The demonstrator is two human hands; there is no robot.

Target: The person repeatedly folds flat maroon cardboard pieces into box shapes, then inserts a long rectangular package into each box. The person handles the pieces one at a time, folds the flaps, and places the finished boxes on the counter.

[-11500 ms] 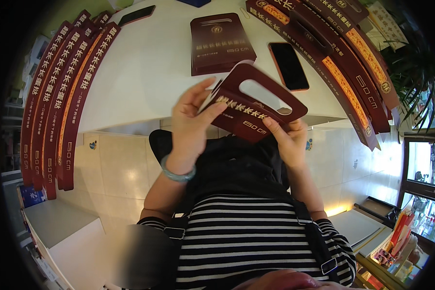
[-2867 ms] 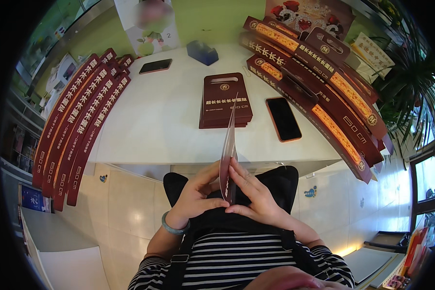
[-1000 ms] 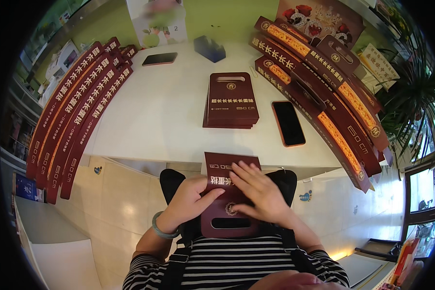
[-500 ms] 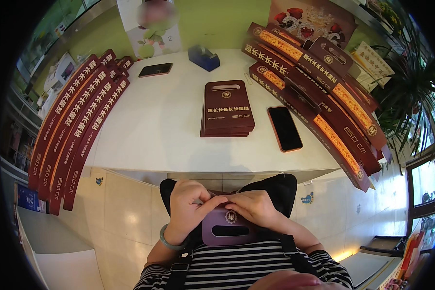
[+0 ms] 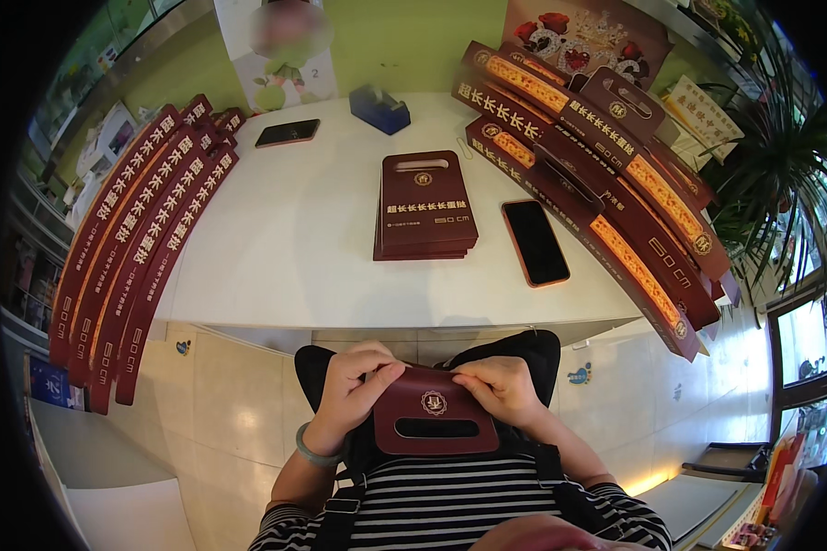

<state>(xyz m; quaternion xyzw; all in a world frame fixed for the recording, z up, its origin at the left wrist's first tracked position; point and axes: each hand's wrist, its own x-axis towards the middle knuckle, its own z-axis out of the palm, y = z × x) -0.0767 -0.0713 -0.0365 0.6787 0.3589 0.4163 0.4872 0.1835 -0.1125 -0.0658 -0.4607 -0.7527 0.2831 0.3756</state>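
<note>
A dark red cardboard piece [image 5: 434,427] with a long handle slot and a round emblem lies in my lap, its slotted end toward my body. My left hand [image 5: 356,386] pinches its far left corner between thumb and fingers. At the far right corner, my right hand [image 5: 501,386] grips it the same way. Whatever lies beyond the far edge, under my fingers, is hidden. On the table ahead, a neat stack of similar dark red cardboard pieces [image 5: 424,207] with handle slots lies flat.
Long dark red boxes [image 5: 124,266] are piled on the table's left side, and more long boxes [image 5: 606,184] on its right. A phone [image 5: 535,242] lies beside the stack, another phone [image 5: 288,133] farther back. A blue tape dispenser [image 5: 379,110] stands at the back of the white table [image 5: 276,248].
My hands have moved apart along the far edge of the cardboard piece, the right one to the right. More of its face now shows. The view has shifted slightly.
</note>
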